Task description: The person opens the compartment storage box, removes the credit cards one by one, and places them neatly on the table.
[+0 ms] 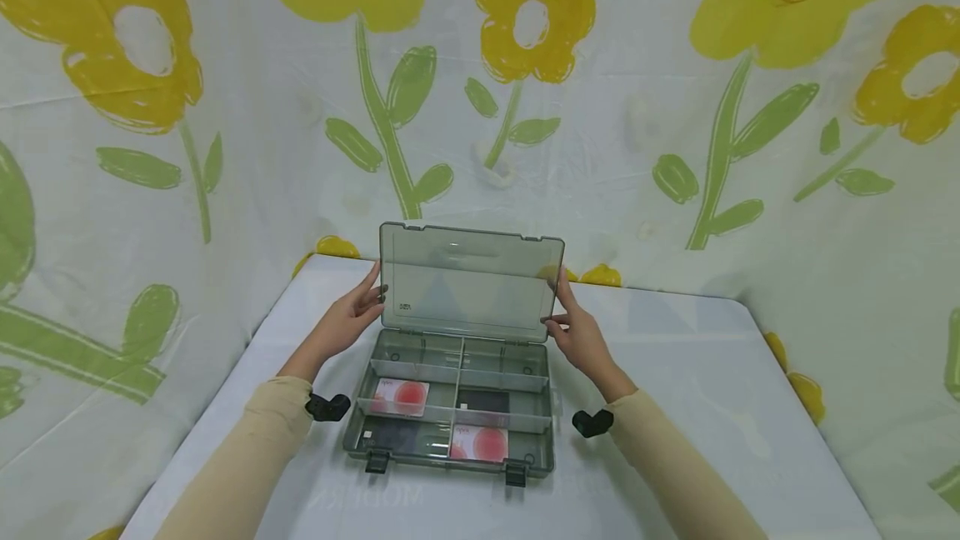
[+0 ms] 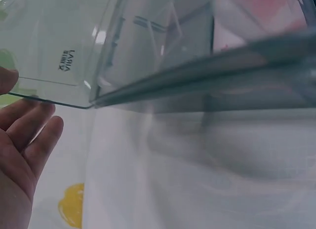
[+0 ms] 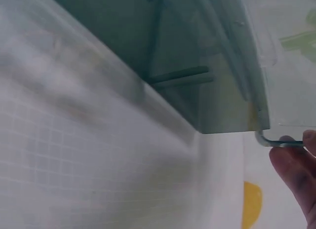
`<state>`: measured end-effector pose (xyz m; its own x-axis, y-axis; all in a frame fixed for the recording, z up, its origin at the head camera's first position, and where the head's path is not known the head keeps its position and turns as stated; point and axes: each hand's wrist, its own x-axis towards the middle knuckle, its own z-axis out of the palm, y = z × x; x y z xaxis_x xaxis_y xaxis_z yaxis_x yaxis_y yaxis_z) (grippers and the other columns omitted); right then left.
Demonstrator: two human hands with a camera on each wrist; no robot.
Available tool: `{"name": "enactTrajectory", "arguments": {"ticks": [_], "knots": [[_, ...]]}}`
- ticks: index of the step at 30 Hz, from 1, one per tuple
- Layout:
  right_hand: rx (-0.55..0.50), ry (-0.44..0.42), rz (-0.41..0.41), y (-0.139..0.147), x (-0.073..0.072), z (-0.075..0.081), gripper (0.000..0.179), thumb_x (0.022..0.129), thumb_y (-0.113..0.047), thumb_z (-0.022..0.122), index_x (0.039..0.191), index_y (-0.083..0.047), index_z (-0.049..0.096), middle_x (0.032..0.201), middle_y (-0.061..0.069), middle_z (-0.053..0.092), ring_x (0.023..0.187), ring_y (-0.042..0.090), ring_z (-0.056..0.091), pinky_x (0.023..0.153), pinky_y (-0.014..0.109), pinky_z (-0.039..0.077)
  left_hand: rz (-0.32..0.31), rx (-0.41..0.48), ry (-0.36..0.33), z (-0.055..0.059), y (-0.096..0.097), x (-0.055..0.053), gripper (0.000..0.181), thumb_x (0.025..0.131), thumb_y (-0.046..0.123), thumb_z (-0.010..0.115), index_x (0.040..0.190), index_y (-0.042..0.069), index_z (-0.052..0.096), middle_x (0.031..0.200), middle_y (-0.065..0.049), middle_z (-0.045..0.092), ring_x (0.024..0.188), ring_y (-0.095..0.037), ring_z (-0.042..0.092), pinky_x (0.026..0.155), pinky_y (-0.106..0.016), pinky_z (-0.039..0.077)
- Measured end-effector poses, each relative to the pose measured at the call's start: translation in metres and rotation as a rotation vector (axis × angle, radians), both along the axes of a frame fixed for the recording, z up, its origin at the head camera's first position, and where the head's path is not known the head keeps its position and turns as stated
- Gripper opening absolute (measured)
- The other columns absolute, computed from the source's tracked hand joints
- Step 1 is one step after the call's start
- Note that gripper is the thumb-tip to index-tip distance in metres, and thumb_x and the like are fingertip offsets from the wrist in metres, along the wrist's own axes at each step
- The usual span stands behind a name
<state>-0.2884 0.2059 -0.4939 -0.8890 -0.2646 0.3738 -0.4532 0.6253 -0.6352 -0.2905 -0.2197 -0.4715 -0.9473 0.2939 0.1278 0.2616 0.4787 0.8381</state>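
Left hand [image 1: 348,322] and right hand [image 1: 585,342] pinch the lid [image 1: 468,290]; dividers [image 1: 498,378] part pink and seemingly black cards [image 1: 401,391].

A: Pose chk, pls?
B: L arm [image 1: 240,452] & R arm [image 1: 678,465] both reach fwd, angled inward, approx. mirrored. L wrist [image 1: 300,363] & R wrist [image 1: 615,382] well apart.
A: L hand [image 1: 347,325]?
B: Pinching: thumb [image 2: 7,80] opp. fingers [image 2: 45,141], 3 fingertips [image 2: 57,124] showing in L wrist view, palm turned in.
A: R hand [image 1: 581,338]?
B: Pinching too, 1 finger [image 1: 567,293] stretched up. Both hands at abt. same ht.
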Motion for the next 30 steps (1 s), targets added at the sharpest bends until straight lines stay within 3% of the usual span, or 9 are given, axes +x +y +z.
{"name": "enactTrajectory", "arguments": {"ticks": [7, 16, 22, 27, 30], "knots": [[-0.03, -0.102, 0.034, 0.0, 0.0, -0.012, 0.108, 0.095, 0.011, 0.062, 0.164, -0.035, -0.008, 0.165, 0.004, 0.031, 0.1, 0.029, 0.073, 0.076, 0.031, 0.065, -0.009, -0.044, -0.012, -0.013, -0.003, -0.002, 0.07, 0.109, 0.008, 0.046, 0.165, 0.023, 0.007, 0.158, -0.026, 0.035, 0.139, -0.046, 0.044, 0.114, -0.061, 0.04], [-0.078, -0.201, 0.065, -0.001, -0.002, -0.018, 0.109, 0.095, 0.012, 0.062, 0.163, -0.036, -0.009, 0.168, 0.007, 0.022, 0.104, 0.03, 0.072, 0.085, 0.036, 0.064, -0.048, -0.108, -0.069, -0.021, -0.007, -0.001, 0.071, 0.108, 0.01, 0.05, 0.165, 0.017, 0.008, 0.166, -0.022, 0.018, 0.135, -0.046, 0.049, 0.111, -0.063, 0.042], [-0.07, -0.219, 0.063, -0.001, -0.001, -0.021, 0.103, 0.096, 0.01, 0.062, 0.165, -0.028, -0.004, 0.168, 0.012, 0.02, 0.107, 0.032, 0.071, 0.088, 0.042, 0.063, -0.048, -0.141, -0.113, -0.024, -0.007, -0.001, 0.072, 0.108, 0.017, 0.052, 0.165, 0.014, 0.008, 0.167, -0.021, 0.014, 0.137, -0.046, 0.047, 0.111, -0.065, 0.042], [-0.082, -0.233, 0.069, -0.001, -0.002, -0.024, 0.101, 0.096, 0.011, 0.062, 0.165, -0.025, -0.002, 0.167, 0.011, 0.022, 0.106, 0.032, 0.071, 0.087, 0.038, 0.063, -0.066, -0.125, -0.152, -0.024, -0.007, 0.0, 0.073, 0.107, 0.018, 0.053, 0.164, 0.01, 0.007, 0.168, -0.021, 0.01, 0.139, -0.046, 0.043, 0.113, -0.066, 0.038], [-0.073, -0.234, 0.067, -0.001, -0.002, -0.024, 0.099, 0.096, 0.01, 0.062, 0.165, -0.023, 0.0, 0.167, 0.012, 0.023, 0.105, 0.031, 0.071, 0.08, 0.033, 0.062, -0.073, -0.115, -0.172, -0.025, -0.006, -0.001, 0.074, 0.107, 0.019, 0.053, 0.164, 0.01, 0.007, 0.169, -0.019, 0.008, 0.141, -0.045, 0.042, 0.114, -0.066, 0.037]]}}
